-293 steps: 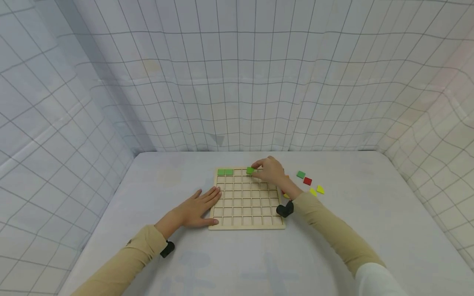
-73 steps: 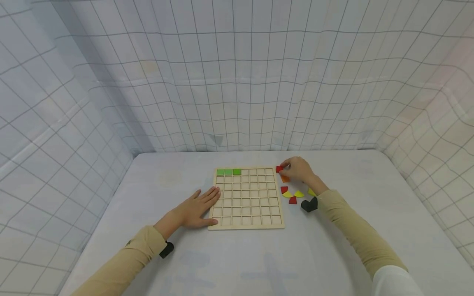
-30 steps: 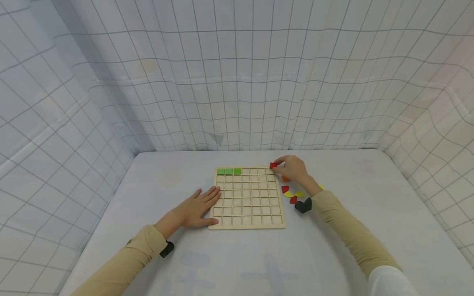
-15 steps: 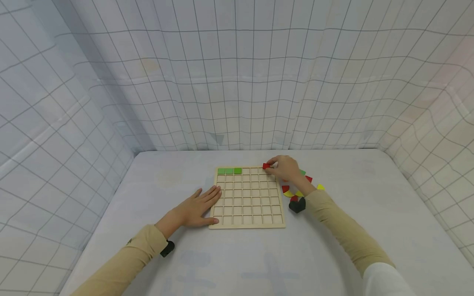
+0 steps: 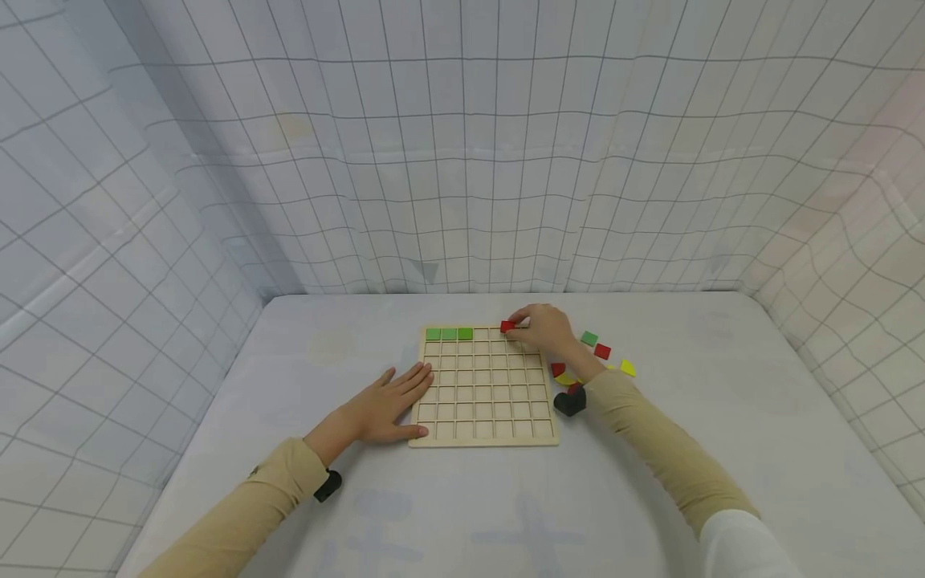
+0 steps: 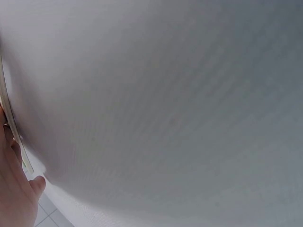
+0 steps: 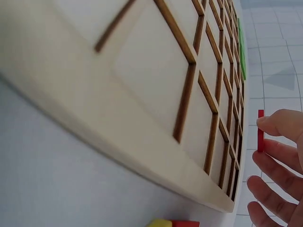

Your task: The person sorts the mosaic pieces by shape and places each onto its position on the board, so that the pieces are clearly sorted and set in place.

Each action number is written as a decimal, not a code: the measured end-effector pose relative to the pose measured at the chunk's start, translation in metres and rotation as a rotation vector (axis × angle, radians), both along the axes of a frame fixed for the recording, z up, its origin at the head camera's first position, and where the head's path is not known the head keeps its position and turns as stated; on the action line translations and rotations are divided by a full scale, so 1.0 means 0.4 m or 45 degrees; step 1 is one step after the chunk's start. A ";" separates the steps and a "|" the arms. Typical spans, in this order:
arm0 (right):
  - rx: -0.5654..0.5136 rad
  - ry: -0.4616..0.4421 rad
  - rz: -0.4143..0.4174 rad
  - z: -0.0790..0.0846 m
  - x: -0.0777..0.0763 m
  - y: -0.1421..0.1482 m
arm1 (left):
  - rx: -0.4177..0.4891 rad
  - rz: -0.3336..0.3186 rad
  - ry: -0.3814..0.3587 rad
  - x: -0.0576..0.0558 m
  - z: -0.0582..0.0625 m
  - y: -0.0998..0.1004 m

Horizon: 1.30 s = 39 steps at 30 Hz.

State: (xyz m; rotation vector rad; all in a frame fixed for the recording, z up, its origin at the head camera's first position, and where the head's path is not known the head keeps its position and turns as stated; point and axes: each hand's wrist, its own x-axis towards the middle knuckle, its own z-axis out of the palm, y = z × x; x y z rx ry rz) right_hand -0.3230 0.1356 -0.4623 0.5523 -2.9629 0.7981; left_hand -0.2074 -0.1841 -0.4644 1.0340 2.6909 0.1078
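1. The right hand (image 5: 545, 327) pinches a red tile (image 5: 507, 327) between thumb and fingers.
2. That tile is over the far edge of the wooden board (image 5: 484, 441) – in the right wrist view, I see a gap between them.
3. The left hand (image 5: 386, 408) lies with fingers spread, grasping nothing, fingertips and thumb on the board's left edge.
4. Three green tiles (image 5: 450, 334) fill the far-left squares, side by side.
5. Right of the board, a green square (image 5: 589, 338), a red square (image 5: 602, 351) and a yellow piece (image 5: 628, 368) lie on the table (image 5: 433, 514) – others are partly hidden by the right arm.
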 end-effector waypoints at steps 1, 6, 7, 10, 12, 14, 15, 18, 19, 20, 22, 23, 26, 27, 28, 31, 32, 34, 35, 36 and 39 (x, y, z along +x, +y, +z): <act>0.005 0.000 0.005 0.001 -0.001 -0.004 | -0.002 -0.001 0.001 0.000 0.000 0.000; 0.023 -0.009 0.027 0.007 -0.002 -0.021 | -0.008 0.004 -0.005 -0.002 -0.002 -0.002; 0.025 -0.014 0.033 0.008 -0.002 -0.025 | -0.009 0.006 -0.007 -0.002 -0.002 -0.003; 0.026 -0.019 0.045 0.008 -0.002 -0.034 | -0.003 0.010 -0.016 -0.001 -0.001 -0.003; 0.035 -0.016 0.048 0.008 -0.003 -0.040 | -0.001 0.008 -0.016 -0.001 -0.001 -0.003; 0.042 -0.010 0.050 0.007 -0.004 -0.046 | -0.003 0.005 -0.012 -0.001 -0.002 -0.003; 0.045 -0.009 0.048 0.008 -0.004 -0.049 | -0.005 0.004 -0.010 -0.001 -0.003 -0.003; 0.050 -0.004 0.059 0.011 -0.003 -0.059 | -0.005 0.000 -0.009 0.000 -0.002 -0.003; 0.047 -0.004 0.063 0.012 -0.003 -0.062 | -0.005 -0.001 -0.010 0.000 -0.001 -0.003; 0.043 -0.006 0.067 0.013 -0.003 -0.066 | -0.006 0.000 -0.011 0.000 0.000 -0.002; 0.036 -0.001 0.081 0.013 -0.003 -0.071 | -0.006 0.001 -0.015 0.000 0.001 -0.002; 0.032 0.000 0.088 0.012 -0.004 -0.074 | -0.008 0.002 -0.016 0.001 0.002 -0.002; 0.034 0.000 0.095 0.011 -0.006 -0.081 | -0.010 0.002 -0.009 0.000 0.001 -0.003; 0.036 0.000 0.097 0.010 -0.007 -0.083 | -0.011 0.001 -0.007 0.000 0.000 -0.003; 0.036 -0.003 0.097 0.009 -0.008 -0.085 | -0.010 0.000 -0.005 -0.001 -0.001 -0.003; 0.049 -0.014 0.101 0.005 -0.012 -0.090 | -0.014 0.000 0.001 -0.002 -0.004 -0.004; 0.052 -0.018 0.104 0.004 -0.013 -0.092 | -0.015 0.001 0.001 -0.002 -0.005 -0.005; 0.051 -0.022 0.110 0.001 -0.015 -0.094 | -0.012 0.002 -0.001 -0.002 -0.007 -0.005; 0.054 -0.026 0.110 0.000 -0.016 -0.096 | -0.012 0.004 -0.003 -0.002 -0.007 -0.005; 0.058 -0.028 0.110 -0.001 -0.016 -0.098 | -0.013 0.005 -0.005 -0.002 -0.008 -0.005; 0.056 -0.046 0.109 0.000 -0.015 -0.103 | -0.008 0.007 -0.008 -0.003 -0.010 -0.004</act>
